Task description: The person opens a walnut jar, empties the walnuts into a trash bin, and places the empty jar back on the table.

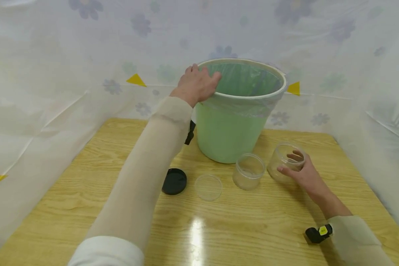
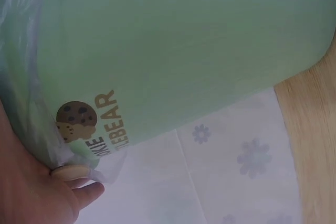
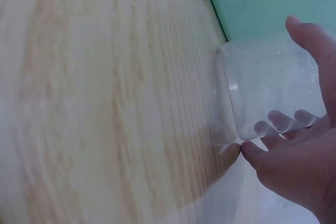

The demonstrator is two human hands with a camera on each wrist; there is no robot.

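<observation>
Steadying the pale green plastic bin [image 1: 231, 136] lined with a clear bag, my left hand [image 1: 196, 84] curls over its near rim. My right hand [image 1: 300, 171] wraps around a clear plastic jar [image 1: 283, 160], tilted on the wooden bench [image 1: 86, 184] just beside the bin. Both jars look uncapped already: a second clear jar [image 1: 248, 171] stands open, with a black round lid [image 1: 174, 181] and a clear round lid [image 1: 208, 187] lying apart. I judge the emptying into the bin still lies ahead.
</observation>
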